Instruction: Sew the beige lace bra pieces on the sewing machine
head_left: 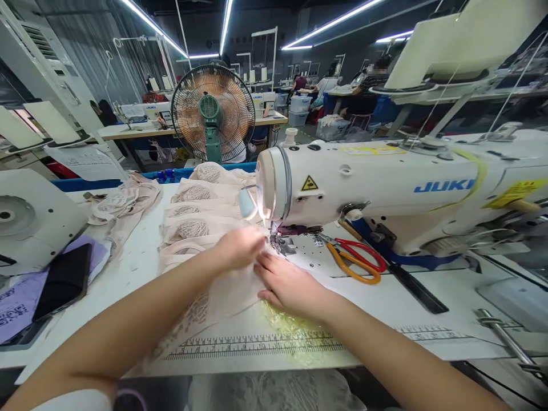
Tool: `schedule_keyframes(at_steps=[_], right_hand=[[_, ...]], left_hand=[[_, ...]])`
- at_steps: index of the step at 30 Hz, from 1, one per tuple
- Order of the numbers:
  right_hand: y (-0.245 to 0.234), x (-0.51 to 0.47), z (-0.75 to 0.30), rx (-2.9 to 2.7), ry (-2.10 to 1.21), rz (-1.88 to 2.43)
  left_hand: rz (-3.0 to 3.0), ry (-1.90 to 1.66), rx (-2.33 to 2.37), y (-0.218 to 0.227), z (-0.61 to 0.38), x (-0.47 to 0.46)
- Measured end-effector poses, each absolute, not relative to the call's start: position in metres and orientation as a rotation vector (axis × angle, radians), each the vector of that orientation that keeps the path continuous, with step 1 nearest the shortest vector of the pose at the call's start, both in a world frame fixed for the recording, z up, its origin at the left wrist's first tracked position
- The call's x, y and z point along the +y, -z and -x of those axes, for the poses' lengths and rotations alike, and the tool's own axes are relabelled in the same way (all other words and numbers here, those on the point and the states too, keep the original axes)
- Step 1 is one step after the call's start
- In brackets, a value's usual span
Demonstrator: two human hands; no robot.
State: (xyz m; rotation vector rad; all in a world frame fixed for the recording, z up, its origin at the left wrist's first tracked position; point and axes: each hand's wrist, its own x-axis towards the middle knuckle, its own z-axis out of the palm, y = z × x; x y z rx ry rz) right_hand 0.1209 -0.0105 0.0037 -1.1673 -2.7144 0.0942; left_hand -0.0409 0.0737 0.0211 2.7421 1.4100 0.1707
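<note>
At the needle area of a white sewing machine (pixel 368 177), both hands work on a sheer beige lace fabric (pixel 233 288). My left hand (pixel 240 246), slightly blurred, is closed in a pinch on the fabric just left of the presser foot (pixel 282 244). Below and right of it, my right hand (pixel 295 285) has its fingers bent down on the fabric edge, gripping it close to the foot. Pale yellow lace (pixel 286 322) spreads beneath my right wrist. Behind my left hand lie several overlapping beige lace pieces (pixel 192 228). The fingertips are partly hidden.
Scissors (pixel 355 260) with red and orange handles lie right of the needle, beside a black-handled tool (pixel 417 288). A ruler strip (pixel 231 345) runs along the front edge. At left are a phone (pixel 64 279) and more beige pieces (pixel 128 200). A fan (pixel 213 114) stands behind.
</note>
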Motion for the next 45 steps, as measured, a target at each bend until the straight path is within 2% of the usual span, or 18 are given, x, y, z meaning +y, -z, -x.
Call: schedule_keyframes(at_steps=[4, 6, 13, 27, 45], right_hand=[[-0.002, -0.015, -0.122, -2.654, -0.084, 1.134], [0.001, -0.024, -0.125, -2.624, -0.062, 1.132], [0.023, -0.051, -0.153, -2.520, 0.125, 1.025], [0.032, -0.050, -0.158, -2.379, 0.146, 1.139], [0.030, -0.050, -0.158, -2.357, 0.126, 1.109]], left_hand=[[-2.899, -0.194, 0.897, -0.012, 0.062, 0.034], [-2.964, -0.246, 0.804, -0.003, 0.066, 0.026], [-3.047, -0.321, 0.894, 0.006, 0.055, 0.033], [-3.004, -0.226, 1.145, 0.003, 0.033, 0.037], [-2.991, -0.214, 1.057, -0.005, 0.035, 0.043]])
